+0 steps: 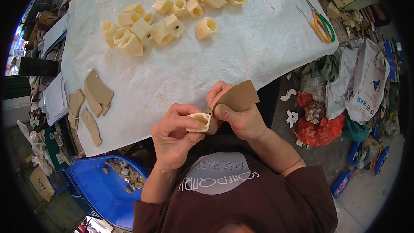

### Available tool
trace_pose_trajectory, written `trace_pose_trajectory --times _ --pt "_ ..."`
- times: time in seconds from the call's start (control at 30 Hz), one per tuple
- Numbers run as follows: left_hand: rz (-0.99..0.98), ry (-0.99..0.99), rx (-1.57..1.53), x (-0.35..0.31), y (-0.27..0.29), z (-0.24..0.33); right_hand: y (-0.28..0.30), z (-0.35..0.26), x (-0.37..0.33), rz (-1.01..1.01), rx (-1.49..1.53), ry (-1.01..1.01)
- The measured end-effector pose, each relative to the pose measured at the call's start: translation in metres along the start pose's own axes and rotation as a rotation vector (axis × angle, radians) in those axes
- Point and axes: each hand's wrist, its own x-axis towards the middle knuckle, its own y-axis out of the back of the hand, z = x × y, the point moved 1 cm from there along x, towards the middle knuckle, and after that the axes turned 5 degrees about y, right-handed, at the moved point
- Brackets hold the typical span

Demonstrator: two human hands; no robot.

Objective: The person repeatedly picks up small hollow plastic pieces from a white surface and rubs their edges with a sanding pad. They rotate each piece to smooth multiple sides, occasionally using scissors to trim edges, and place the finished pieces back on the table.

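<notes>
My left hand [174, 131] is closed on a hollow cream-coloured block [200, 121], its open end facing up and toward the left. My right hand [241, 118] pinches a thin brown sheet [239, 97] between thumb and fingers. The sheet's lower part lies against the right side of the block; its upper corner stands free above the hand. Both hands meet in front of my body at the near edge of the table. What the sheet is made of, I cannot tell.
A white cover [258, 30] lies over the table. Several similar cream blocks [130, 43] are grouped toward its far side. Brown sheet pieces [95, 88] lie at left, orange-handled scissors [320, 28] at right. A blue tub [92, 181] with small pieces stands lower left, filled bags [360, 82] at right.
</notes>
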Motion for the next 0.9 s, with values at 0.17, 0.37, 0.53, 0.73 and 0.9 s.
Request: trace_pose_trajectory --times 0.17,0.37,0.53,0.73,0.9 --pt "-0.010 -0.032 -0.006 0.005 -0.001 -0.003 -0.001 0.003 0.001 -0.003 -0.014 -0.016" --pt "0.071 -0.292 0.701 0.017 -0.012 0.022 0.008 0.005 0.002 -0.044 0.032 0.056" --pt "0.193 -0.288 0.522 0.013 -0.016 0.005 0.001 0.001 0.004 -0.045 -0.001 0.190" --pt "0.036 -0.285 0.539 0.015 -0.010 0.015 0.010 -0.004 0.001 -0.043 -0.160 0.135" --pt "-0.069 -0.250 0.541 0.016 -0.008 0.020 0.009 -0.004 -0.001 -0.040 -0.118 0.056"
